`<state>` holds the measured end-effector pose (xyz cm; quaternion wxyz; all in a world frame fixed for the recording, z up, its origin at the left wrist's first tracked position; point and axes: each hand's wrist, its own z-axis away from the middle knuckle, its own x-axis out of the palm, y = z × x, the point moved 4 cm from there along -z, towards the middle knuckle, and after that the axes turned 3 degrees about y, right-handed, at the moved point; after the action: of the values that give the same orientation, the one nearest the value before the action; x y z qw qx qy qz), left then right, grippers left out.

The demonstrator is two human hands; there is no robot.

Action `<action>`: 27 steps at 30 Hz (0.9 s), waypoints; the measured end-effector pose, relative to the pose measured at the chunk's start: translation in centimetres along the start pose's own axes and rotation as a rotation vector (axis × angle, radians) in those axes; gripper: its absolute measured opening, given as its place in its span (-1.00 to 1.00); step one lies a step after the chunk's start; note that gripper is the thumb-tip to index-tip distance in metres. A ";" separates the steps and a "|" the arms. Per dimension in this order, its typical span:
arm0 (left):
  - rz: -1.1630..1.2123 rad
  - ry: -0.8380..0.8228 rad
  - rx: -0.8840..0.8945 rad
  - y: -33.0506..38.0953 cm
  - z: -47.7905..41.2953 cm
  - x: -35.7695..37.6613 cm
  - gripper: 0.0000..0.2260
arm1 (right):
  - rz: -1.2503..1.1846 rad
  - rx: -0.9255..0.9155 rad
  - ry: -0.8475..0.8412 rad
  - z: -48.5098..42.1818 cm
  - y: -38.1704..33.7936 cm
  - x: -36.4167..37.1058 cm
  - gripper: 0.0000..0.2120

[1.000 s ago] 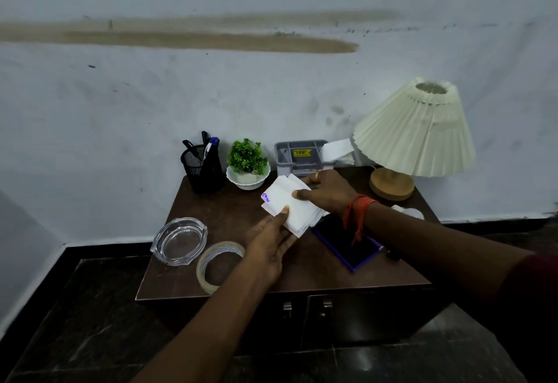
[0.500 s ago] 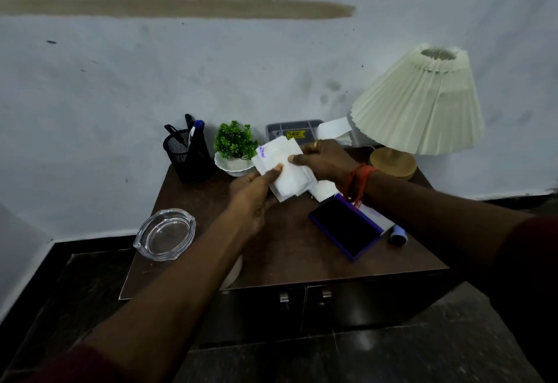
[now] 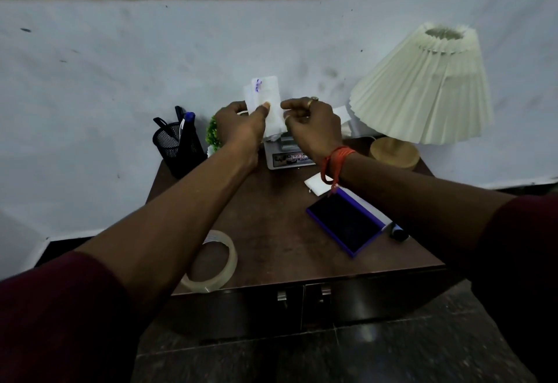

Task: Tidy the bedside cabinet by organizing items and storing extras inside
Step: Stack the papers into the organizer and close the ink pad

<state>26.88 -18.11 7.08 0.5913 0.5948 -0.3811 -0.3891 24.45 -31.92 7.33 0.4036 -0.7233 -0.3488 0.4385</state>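
A person's left hand [image 3: 241, 124] held a stack of white paper slips [image 3: 263, 97] upright above the grey organiser box [image 3: 288, 158] at the back of the bedside cabinet [image 3: 271, 231], its grip closed on the stack with the thumb pressed to the front sheet. The right hand [image 3: 312, 127], wearing a ring and an orange wrist thread, had its fingers curled at the stack's lower right edge and appeared to pinch it there. A second before, the same slips were held low over the middle of the cabinet top, close to the purple-edged pad [image 3: 347, 222]; they had since been lifted, carried toward the wall and turned on end, the blue-marked sheet now uppermost. That shift suggested the loose paper had been gathered and was being squared up for the organiser box, one step in clearing the surface. Work remained: another white sheet [image 3: 315, 185] lay flat beside the pad, a roll of clear tape [image 3: 211, 262] sat at the front edge, and a small dark marker [image 3: 398, 233] lay just past the pad. The cabinet doors [image 3: 362, 301] were closed, so nothing looked stored inside yet. The mesh pen holder [image 3: 176, 148], the small plant [image 3: 212, 133] and the pleated lamp [image 3: 422, 90] stood along the back.
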 end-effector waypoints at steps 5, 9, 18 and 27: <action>-0.016 -0.008 0.004 0.2 -0.4 0.2 -0.70 | -0.112 0.078 -0.023 -0.7 -0.2 1.9 -0.74; 0.022 -0.055 0.016 0.4 -0.5 0.4 -0.74 | -0.157 0.110 -0.020 -1.2 -0.6 2.3 -0.77; 0.155 -0.220 -0.141 1.0 -1.2 0.9 -0.46 | -0.228 0.253 -0.078 -3.6 0.1 2.8 -0.76; 0.198 -0.327 -0.177 0.2 -1.0 1.5 -0.51 | -0.167 0.292 -0.174 -5.8 2.1 4.9 -0.46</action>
<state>28.38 -19.03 7.24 0.6069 0.4289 -0.4930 -0.4524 31.95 -30.22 5.36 0.5078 -0.5848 -0.3739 0.5102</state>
